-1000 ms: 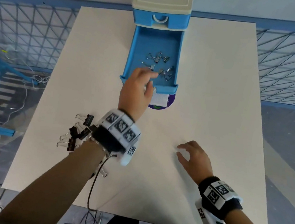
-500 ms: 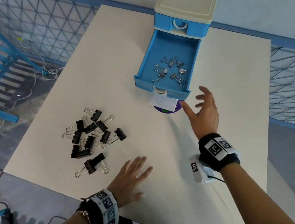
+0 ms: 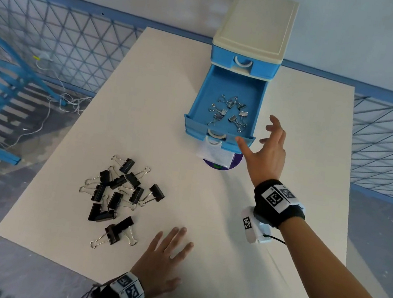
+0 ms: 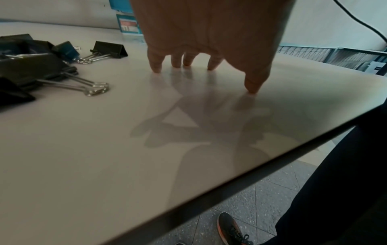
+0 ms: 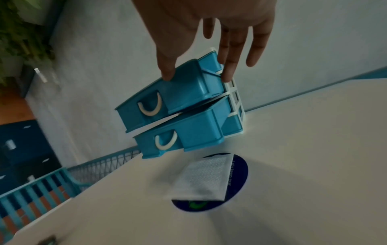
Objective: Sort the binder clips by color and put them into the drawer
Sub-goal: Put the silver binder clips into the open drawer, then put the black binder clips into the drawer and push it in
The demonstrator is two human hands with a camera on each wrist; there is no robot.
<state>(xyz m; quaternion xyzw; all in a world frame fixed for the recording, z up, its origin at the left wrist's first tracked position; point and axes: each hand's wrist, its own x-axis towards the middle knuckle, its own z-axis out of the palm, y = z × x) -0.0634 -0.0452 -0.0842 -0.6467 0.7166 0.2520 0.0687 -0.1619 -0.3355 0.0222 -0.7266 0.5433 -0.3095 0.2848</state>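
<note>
— Which of your hands is nearer to the drawer now?

— My right hand (image 3: 269,156). Its fingers (image 5: 228,73) are spread wide and hold nothing. The open middle drawer (image 3: 198,103) of the small blue drawer unit (image 3: 255,28) lies just ahead of my fingertips and a little to the left. In the right wrist view my thumb comes to its front corner and my long fingers reach along its side wall; if they really touch, I cannot tell.

— And which way does the drawer run?

— Its long axis goes straight away from me, into the unit. So I judge a push on the front face, along this axis, would close it. The lower drawer (image 5: 188,132) under it also stands out a little.

— Where are the clips?

— The silver binder clips (image 3: 229,113) lie inside the open drawer, ahead of my right fingers. The black binder clips (image 3: 120,196) are in a loose heap on the worktop (image 3: 261,271), well apart from the drawer, and just to the left of my left hand (image 3: 165,258).

— What does the left hand do?

— It rests on the worktop with straight, slightly spread fingers (image 4: 156,64), holding nothing. For the black clips, this hand is the nearer one.
</note>
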